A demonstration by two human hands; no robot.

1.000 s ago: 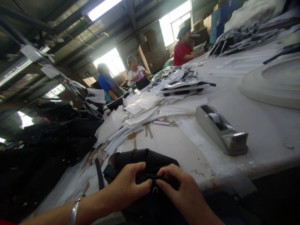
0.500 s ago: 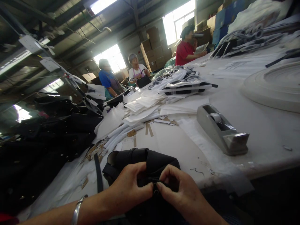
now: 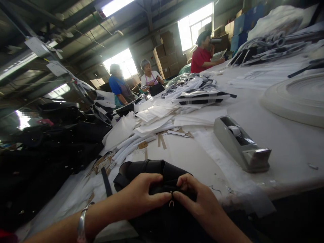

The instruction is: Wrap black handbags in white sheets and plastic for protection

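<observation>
A black bag [image 3: 154,170] lies at the near edge of the white table [image 3: 278,135]. My left hand [image 3: 141,195], with a silver bangle on its wrist, is closed on the bag's top, fingers curled over the black material. My right hand [image 3: 194,199] pinches the same spot from the right. Between the two thumbs hangs a small metal zipper pull [image 3: 171,202]. A black strap [image 3: 105,180] trails off the bag to the left.
A grey tape dispenser [image 3: 240,143] stands to the right. White folded pieces and card strips [image 3: 157,121] lie beyond the bag; a dark pile of bags [image 3: 50,145] fills the left. Three other people [image 3: 149,76] work at the far end near stacked boxes.
Both hands stay pinched on the bag's top; they have shifted slightly and the small metal pull now shows between the thumbs. The view has tilted a little.
</observation>
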